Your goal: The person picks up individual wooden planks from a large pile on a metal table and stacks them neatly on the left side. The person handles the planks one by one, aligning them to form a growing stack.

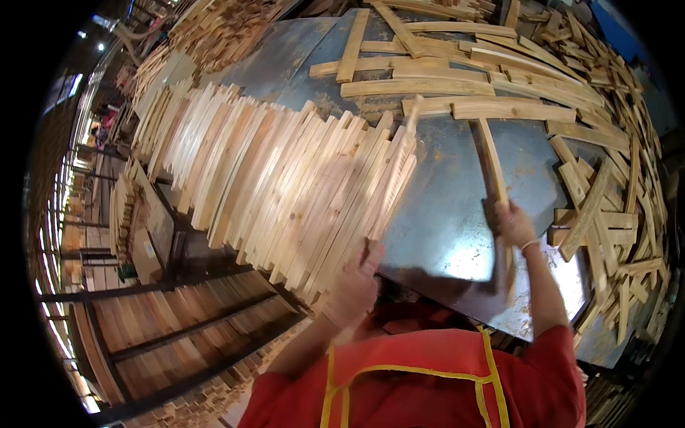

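Note:
My right hand [515, 227] is closed around a long narrow wooden strip [490, 157], which points away from me over the metal tabletop [442, 207]. My left hand [353, 289] is at the near end of another wooden strip [398, 175], blurred by motion, its fingers closed on that end. This strip lies along the right edge of a long row of pale wooden strips [285, 185], set side by side with uneven ends. Part of the left hand's grip is smeared.
Loose wooden strips [428, 87] lie across the far side of the table. A tangled heap of wood pieces [599, 207] covers the right side. More offcuts [221, 32] pile up at the far left. Below on the left stands a dark-framed rack [178, 342] of boards.

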`<action>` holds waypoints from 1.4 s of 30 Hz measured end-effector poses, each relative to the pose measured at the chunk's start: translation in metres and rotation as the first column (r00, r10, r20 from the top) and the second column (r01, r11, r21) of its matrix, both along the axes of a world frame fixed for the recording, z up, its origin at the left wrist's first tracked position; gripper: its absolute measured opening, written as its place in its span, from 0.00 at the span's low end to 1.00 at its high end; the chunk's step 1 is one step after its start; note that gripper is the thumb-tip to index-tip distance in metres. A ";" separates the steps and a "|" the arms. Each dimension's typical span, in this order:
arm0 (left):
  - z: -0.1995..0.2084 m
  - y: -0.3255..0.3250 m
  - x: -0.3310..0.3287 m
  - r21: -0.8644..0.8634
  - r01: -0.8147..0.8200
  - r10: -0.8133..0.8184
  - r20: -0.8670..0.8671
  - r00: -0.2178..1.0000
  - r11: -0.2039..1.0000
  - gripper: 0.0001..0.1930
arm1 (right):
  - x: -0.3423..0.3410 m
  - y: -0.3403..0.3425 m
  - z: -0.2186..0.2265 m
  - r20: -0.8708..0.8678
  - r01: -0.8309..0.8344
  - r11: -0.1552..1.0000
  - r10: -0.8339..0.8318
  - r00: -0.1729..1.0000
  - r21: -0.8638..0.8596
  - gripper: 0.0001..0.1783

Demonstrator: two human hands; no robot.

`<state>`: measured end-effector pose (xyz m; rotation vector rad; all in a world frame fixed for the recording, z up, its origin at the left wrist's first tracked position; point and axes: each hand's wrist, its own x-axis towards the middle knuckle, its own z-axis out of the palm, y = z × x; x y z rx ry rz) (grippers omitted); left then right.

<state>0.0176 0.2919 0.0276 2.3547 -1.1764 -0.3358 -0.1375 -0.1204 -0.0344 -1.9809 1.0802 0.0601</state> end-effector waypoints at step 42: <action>-0.016 -0.348 -0.107 -0.016 0.516 -0.494 0.264 0.828 0.856 0.37 | -0.213 -0.110 -0.003 -0.036 0.325 0.753 -0.419 0.907 -0.572 0.37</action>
